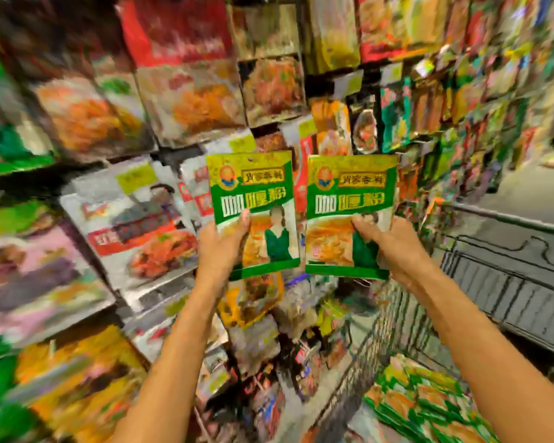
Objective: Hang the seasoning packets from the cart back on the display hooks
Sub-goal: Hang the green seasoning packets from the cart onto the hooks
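Our left hand (224, 251) pinches the left packet (253, 199) low down, thumb on its front. Just beside it, the right packet (346, 212) is pinched the same way by our right hand (395, 247). Both are up by the display (269, 91). We see no hook, so we may miss the hole. Held so low, a packet could flop or slip. More spare packets (429, 407) lie in the cart (509, 223) under our right hand.

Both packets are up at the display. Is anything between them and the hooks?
The left hand grips the left green packet and the right hand the right green packet, both in front of the display. Only already hanging packets lie behind them; no bare hook shows through the blur.
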A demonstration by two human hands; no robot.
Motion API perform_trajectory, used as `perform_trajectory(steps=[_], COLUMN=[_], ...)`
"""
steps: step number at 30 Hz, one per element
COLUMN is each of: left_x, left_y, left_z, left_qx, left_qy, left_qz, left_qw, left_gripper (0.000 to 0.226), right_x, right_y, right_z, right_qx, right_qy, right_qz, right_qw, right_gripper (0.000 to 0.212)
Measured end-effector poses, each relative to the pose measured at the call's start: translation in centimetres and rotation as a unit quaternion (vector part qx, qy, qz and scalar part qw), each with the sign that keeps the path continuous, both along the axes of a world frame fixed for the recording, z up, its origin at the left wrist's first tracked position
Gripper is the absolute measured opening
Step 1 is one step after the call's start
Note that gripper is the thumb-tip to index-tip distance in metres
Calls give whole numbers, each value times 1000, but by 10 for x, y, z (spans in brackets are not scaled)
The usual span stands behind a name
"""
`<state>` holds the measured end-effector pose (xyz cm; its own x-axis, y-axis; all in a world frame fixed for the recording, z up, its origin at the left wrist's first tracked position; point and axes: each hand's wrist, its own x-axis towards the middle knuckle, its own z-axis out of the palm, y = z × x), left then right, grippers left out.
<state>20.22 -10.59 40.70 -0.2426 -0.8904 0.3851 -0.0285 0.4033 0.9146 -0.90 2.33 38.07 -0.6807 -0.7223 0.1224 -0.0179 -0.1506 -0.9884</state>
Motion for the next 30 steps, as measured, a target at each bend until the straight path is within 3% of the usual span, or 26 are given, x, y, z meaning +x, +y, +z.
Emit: perform_trajectory(steps=[4, 7, 9, 12, 16, 18, 20, 30], left_x=[82, 141, 181, 233, 289, 310, 324, 341], left_y=[2, 4, 7, 9, 4, -2, -7, -41], left_z=[57, 87, 103, 125, 151, 162, 172, 186], left_qx=[-84, -72, -90, -125, -138, -149, -170, -199], left_qy=[21, 69, 87, 89, 90, 83, 84, 102], left_qz=[103, 139, 158, 217, 263, 275, 285, 298], left_qw=[991, 985, 980, 964, 951, 946, 939, 928], left_gripper=[10, 17, 9, 18, 11, 18, 11, 16], right_x=[63, 110, 140, 184, 243, 265, 282, 300], right_y=[-33, -61, -79, -108, -149, -169, -186, -231], right_z=[66, 100, 118, 140, 165, 179, 194, 216], right_qx=[-58, -89, -100, -112, -141, -150, -149, -123], right_qy=[60, 60, 87, 91, 71, 63, 58, 37], right_qz=[64, 128, 166, 204, 253, 278, 293, 298], right_qw=[994, 986, 977, 968, 954, 947, 943, 946], right_gripper=[13, 12, 15, 22, 22, 18, 14, 23])
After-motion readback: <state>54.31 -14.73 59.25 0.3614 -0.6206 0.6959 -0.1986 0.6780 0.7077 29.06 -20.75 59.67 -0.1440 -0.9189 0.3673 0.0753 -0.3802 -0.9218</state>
